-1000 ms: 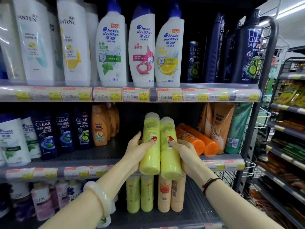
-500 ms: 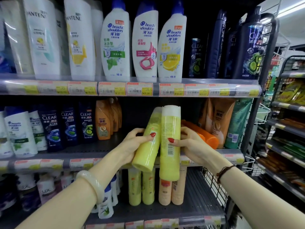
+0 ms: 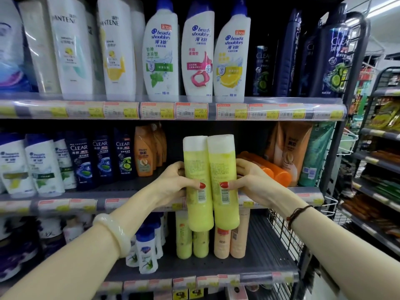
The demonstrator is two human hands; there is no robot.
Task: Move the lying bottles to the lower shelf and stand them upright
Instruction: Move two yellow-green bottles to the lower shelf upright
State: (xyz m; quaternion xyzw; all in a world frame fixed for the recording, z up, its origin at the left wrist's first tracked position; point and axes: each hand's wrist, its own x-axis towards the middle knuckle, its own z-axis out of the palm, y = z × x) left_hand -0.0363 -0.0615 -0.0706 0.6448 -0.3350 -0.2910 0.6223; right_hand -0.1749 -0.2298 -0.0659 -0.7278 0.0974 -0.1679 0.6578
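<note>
- Bottles: two yellow-green ones, left bottle (image 3: 198, 182) and right bottle (image 3: 224, 180), held side by side and touching, in the air in front of the middle shelf edge (image 3: 65, 205).
- Long axes near vertical, white caps up, barcode labels facing the camera; bases hang below the middle shelf edge.
- Left hand (image 3: 173, 184) wraps the left bottle, right hand (image 3: 249, 182) wraps the right bottle, thumbs on the front.
- Lower shelf (image 3: 266, 252): bare deck to the right of the standing row, bounded by a wire side panel (image 3: 281, 232).
- Directly under the held pair: standing yellow-green bottles (image 3: 184, 237) and peach bottles (image 3: 229, 241), tops just below the held bases.
- Left of them, small white bottles with blue caps (image 3: 147, 247).
- Orange bottles (image 3: 268, 169) lie on the middle shelf behind the right hand, with orange refill pouches (image 3: 290, 146) beside them.
</note>
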